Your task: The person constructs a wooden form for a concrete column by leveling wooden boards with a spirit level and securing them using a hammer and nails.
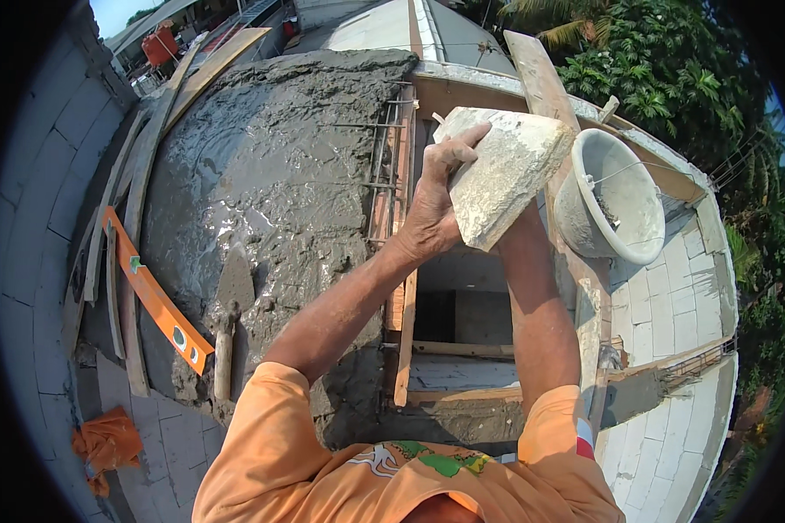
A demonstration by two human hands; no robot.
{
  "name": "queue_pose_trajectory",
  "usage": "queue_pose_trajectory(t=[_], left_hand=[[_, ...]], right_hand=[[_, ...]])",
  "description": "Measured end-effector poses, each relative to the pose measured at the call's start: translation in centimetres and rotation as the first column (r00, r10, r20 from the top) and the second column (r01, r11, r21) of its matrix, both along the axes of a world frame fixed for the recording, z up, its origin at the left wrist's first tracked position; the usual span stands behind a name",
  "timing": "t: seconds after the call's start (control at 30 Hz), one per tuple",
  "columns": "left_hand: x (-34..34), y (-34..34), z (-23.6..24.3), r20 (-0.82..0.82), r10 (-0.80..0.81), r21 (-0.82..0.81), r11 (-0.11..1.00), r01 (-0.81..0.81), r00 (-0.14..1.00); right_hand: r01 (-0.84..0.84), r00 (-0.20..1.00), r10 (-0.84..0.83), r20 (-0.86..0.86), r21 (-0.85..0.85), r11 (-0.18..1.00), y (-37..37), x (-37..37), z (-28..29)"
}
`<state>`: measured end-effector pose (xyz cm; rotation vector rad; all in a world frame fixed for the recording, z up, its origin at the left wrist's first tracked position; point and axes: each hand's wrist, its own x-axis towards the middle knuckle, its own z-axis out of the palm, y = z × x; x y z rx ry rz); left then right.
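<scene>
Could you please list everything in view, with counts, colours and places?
Block: one, off-white, raised in front of the person
Bucket: one, whitish grey, right of the block
Concrete: one wet mass, grey, left of centre
Trowel: one, grey with pale handle, on the concrete
Level: one, orange, concrete's left edge
Boards: several, brown and grey, left and right
Rebar: several bars, dark, concrete's right edge
Cloth: one, orange, lower left
Walls: several, pale grey, both sides
Trees: several, green, upper right
Shirt: one, orange, bottom
Left hand: one, brown, gripping the block
Right arm: one, brown, hand hidden behind block
</scene>
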<state>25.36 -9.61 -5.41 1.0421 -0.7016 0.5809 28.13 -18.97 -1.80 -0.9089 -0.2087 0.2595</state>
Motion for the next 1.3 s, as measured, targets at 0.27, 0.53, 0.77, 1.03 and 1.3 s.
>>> queue_pose_trajectory(t=[0.27, 0.53, 0.77, 1.03, 1.3], left_hand=[[-1.3, 4.5, -3.5, 0.255, 0.182, 0.894, 0.329, -0.303, 0.95], [-3.5, 10.0, -9.0, 0.097, 0.534, 0.987, 0.057, -0.15, 0.84], [-4.4, 9.0, -9.3, -0.167, 0.639, 0.985, 0.132, 0.107, 0.751], [-1.3, 9.5, -6.7, -0.54, 0.626, 0.771, 0.636, 0.033, 0.562], [4.9, 7.6, -7.1, -0.761, 0.412, 0.543, 0.827, 0.145, 0.502]], right_hand=[[-0.302, 0.942, 0.292, -0.163, -0.036, 0.953, -4.4, 5.0, -2.4], [-0.16, 0.981, 0.148, -0.128, -0.085, 0.983, -0.2, 14.0, -12.2], [-0.148, 0.98, 0.126, -0.154, -0.141, 0.979, 4.1, 17.9, -16.6], [-0.06, 0.991, 0.043, -0.127, -0.134, 0.989, 6.6, 18.5, -20.5], [0.049, 0.998, -0.053, -0.027, -0.142, 0.989, 7.5, 16.2, -20.6]])
